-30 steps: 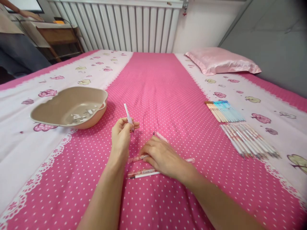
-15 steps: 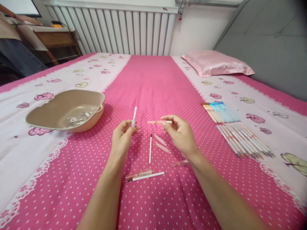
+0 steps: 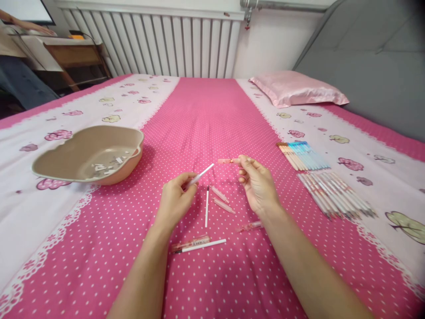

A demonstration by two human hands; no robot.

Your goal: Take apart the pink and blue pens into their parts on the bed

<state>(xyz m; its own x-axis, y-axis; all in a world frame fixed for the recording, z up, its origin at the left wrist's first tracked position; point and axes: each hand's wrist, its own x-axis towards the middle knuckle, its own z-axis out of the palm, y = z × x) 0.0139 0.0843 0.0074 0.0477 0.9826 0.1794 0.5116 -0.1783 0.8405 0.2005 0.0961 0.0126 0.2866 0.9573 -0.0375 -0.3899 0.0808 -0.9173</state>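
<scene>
My left hand (image 3: 175, 199) pinches a thin white pen refill (image 3: 201, 175) that points up and to the right. My right hand (image 3: 258, 185) holds a clear pink pen barrel (image 3: 228, 161) by one end, its free end pointing left toward the refill. The two parts are a short gap apart above the pink dotted bedspread (image 3: 212, 128). Below my hands lie another white refill (image 3: 206, 206), two pink caps (image 3: 222, 200), a pink barrel with a refill (image 3: 198, 243) and one more pink barrel (image 3: 249, 227).
A beige scalloped bowl (image 3: 89, 154) with small white bits stands at the left. Rows of finished pens (image 3: 325, 179) lie at the right. A pink pillow (image 3: 295, 90) and grey headboard are behind. A person sits at a desk at far left.
My right hand lifted off the bedspread with a pink barrel and brought it up level with the refill. My left hand tilted the refill from upright to slanting right.
</scene>
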